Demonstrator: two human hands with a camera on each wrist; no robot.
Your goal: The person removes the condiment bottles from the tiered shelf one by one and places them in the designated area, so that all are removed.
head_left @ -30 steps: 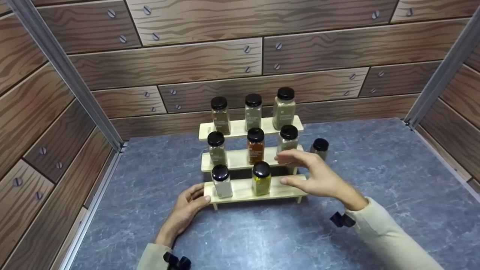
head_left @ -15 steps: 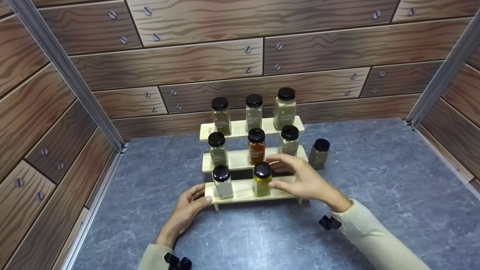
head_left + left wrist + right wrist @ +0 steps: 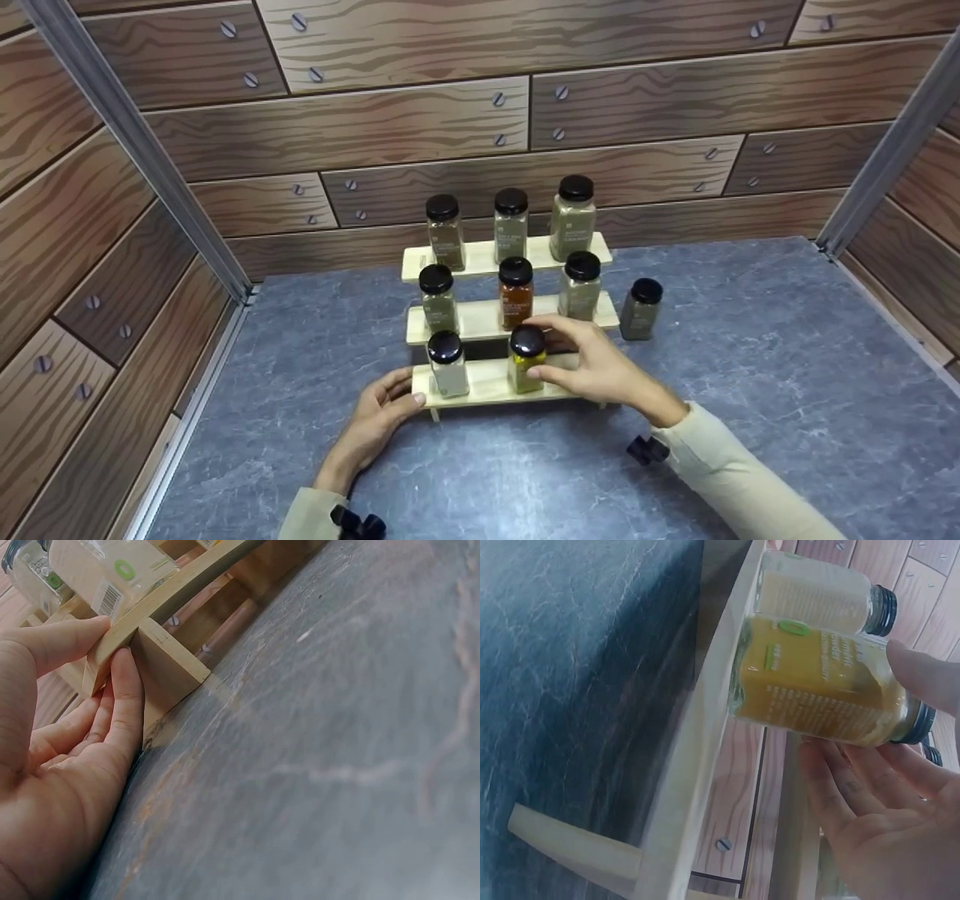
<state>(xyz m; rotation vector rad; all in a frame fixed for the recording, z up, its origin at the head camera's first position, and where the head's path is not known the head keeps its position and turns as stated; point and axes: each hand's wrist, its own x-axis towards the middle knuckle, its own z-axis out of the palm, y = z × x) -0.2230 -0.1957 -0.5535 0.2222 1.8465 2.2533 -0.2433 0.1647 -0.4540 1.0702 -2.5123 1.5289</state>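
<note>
A three-tier wooden spice rack (image 3: 480, 376) stands on the table, with spice jars on every tier. My left hand (image 3: 381, 412) pinches the left end of its lowest shelf. In the left wrist view, the thumb (image 3: 71, 641) lies on top of the board and the fingers are beneath it. On that shelf, my right hand (image 3: 592, 369) grips a black-capped jar of yellow spice (image 3: 527, 367), thumb in front and fingers behind. The right wrist view shows the yellow jar (image 3: 817, 682) upright with its base at the shelf. A jar of pale spice (image 3: 448, 367) stands left of it.
A dark spice jar (image 3: 641, 309) stands alone on the table, right of the rack. The middle tier carries an orange-red jar (image 3: 516, 300) between two greenish ones. Three more jars stand on top. Wood-patterned panels (image 3: 420, 127) enclose the back and sides.
My right hand has moved left from beside the right greenish jar to the yellow spice jar and closed round it. The left hand has kept its hold on the rack.
</note>
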